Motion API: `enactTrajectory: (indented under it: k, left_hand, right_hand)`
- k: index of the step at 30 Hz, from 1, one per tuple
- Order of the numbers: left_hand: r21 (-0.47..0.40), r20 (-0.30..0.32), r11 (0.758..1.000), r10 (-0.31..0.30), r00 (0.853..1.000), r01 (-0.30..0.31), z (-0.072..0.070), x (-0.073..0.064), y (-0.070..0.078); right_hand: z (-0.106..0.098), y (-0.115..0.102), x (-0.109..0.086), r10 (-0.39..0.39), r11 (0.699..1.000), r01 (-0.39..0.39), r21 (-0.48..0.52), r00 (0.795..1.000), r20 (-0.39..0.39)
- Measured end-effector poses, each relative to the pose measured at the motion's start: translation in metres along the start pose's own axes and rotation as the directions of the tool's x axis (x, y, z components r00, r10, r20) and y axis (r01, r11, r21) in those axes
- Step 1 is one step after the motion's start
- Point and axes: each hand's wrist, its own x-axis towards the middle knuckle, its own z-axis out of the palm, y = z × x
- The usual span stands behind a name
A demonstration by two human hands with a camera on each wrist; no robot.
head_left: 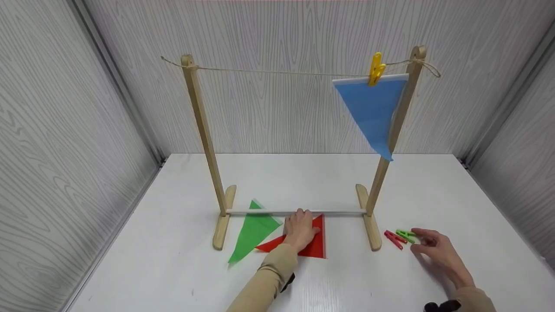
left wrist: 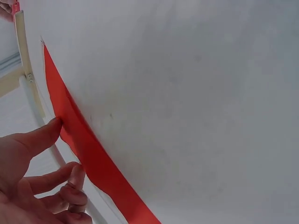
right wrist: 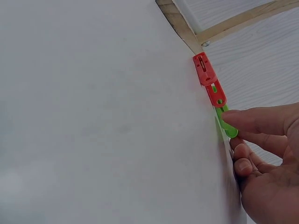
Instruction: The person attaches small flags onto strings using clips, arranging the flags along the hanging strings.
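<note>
My left hand [head_left: 299,229] rests over a red triangular pennant [head_left: 318,242] that lies flat on the table. In the left wrist view its thumb touches the pennant's edge, with the other fingertips spaced apart from it. On the right side, thumb and index finger of my right hand [head_left: 440,251] stand either side of a light green clothespin [head_left: 405,235], fingertips right at its ends. A red clothespin [head_left: 395,239] lies just left of the green one; the right wrist view shows the two in line. Left of the red pennant lies a green pennant [head_left: 253,232].
A wooden stand with a left post [head_left: 203,130], a right post [head_left: 401,117] and a white crossbar [head_left: 334,212] spans the table. Twine [head_left: 269,71] runs between the post tops. A yellow clothespin [head_left: 375,71] holds a blue pennant [head_left: 373,108] on it near the right post.
</note>
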Motion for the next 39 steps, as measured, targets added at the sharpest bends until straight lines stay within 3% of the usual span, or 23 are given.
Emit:
enactTrajectory:
  k: [8,12,23,26,30,33,39]
  left_hand:
    - [-0.079,0.025,0.997,-0.005,1.0,0.007,-0.003,0.003,-0.002]
    - [-0.141,0.019,0.99,-0.002,1.0,0.004,-0.001,0.004,-0.006]
    - [-0.374,0.066,0.924,-0.054,0.996,0.074,-0.009,0.007,-0.012]
    - [-0.44,0.129,0.886,-0.098,0.987,0.146,-0.013,0.005,-0.013]
    - [-0.522,0.225,0.814,-0.156,0.962,0.254,-0.019,0.003,-0.016]
    - [-0.578,0.271,0.76,-0.167,0.948,0.299,-0.023,0.002,-0.02]
    - [-0.692,0.319,0.642,-0.139,0.937,0.331,-0.03,0.003,-0.03]
  right_hand:
    - [0.0,0.0,-0.001,-0.028,0.999,0.028,-0.019,1.0,-0.012]
    - [0.002,-0.002,-0.001,-0.005,0.999,0.004,-0.031,1.0,-0.014]
    - [0.004,-0.007,0.003,0.017,0.996,-0.023,-0.087,0.997,-0.076]
    - [0.005,-0.007,0.003,0.027,0.996,-0.034,-0.085,0.996,-0.084]
    - [0.005,-0.007,0.002,0.035,0.997,-0.041,-0.067,0.996,-0.079]
    - [0.004,-0.006,0.002,0.035,0.998,-0.039,-0.043,0.996,-0.077]
    - [0.003,-0.007,0.0,0.034,0.999,-0.034,0.004,0.996,-0.086]
